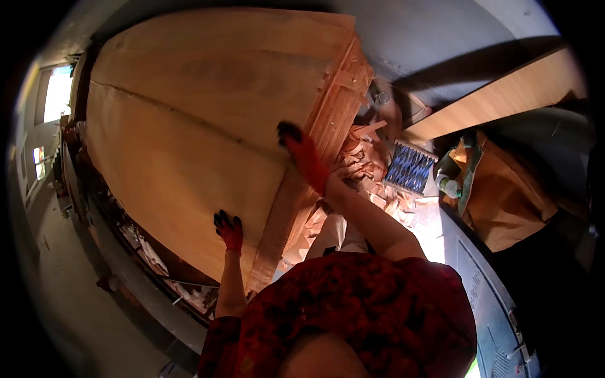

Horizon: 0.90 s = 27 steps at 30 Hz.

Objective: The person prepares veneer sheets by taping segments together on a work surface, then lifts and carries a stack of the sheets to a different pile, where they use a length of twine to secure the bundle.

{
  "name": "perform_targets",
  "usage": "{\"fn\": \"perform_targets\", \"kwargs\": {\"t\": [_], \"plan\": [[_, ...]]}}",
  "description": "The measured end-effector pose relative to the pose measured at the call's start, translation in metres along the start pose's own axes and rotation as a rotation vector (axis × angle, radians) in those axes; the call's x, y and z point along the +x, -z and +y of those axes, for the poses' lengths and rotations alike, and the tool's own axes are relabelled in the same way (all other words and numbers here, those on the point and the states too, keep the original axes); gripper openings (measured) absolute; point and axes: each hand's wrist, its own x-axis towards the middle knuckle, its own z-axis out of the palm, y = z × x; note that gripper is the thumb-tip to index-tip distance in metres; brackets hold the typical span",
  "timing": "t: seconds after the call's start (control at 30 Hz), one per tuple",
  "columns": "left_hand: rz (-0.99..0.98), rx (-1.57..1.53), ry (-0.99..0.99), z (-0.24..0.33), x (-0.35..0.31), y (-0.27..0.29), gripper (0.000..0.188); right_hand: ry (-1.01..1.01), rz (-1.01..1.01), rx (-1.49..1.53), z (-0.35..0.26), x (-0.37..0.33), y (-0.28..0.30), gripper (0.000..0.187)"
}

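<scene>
A large, pale wood veneer sheet lies on top of a tall stack of sheets, and a dark seam or crack runs lengthwise across it. My left hand, in a red glove with black fingers, rests on the sheet near its near edge, fingers spread. Farther up and to the right, my right hand in a matching glove reaches over the stack's edge onto the sheet. Its fingers look stretched out, though motion blurs them. Neither hand holds anything that I can see.
Torn veneer scraps are heaped beside the stack at the right. A blue-and-black slatted panel, a brown sack and a plastic bottle stand beyond. A long board leans at upper right; a blue-grey case is at lower right.
</scene>
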Motion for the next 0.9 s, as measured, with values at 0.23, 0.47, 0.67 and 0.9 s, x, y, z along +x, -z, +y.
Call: {"fn": "perform_targets", "kwargs": {"t": [0.23,0.47,0.67,0.9], "plan": [[0.090,-0.840,-0.031,0.043,-0.015,0.052,0.056,-0.495,-0.278,0.472,0.021,-0.103,-0.088,0.033],[-0.168,-1.992,-0.125,0.094,-0.041,0.079,0.046,-0.656,-0.441,0.377,0.055,-0.171,-0.149,0.024],[-0.303,-2.422,0.056,0.033,-0.030,0.042,0.035,-0.157,-0.751,-0.166,0.064,-0.192,-0.182,0.021],[-0.071,-2.316,0.279,-0.056,-0.001,0.034,0.025,-0.223,-1.046,-0.185,0.028,-0.234,-0.188,0.048]]}}
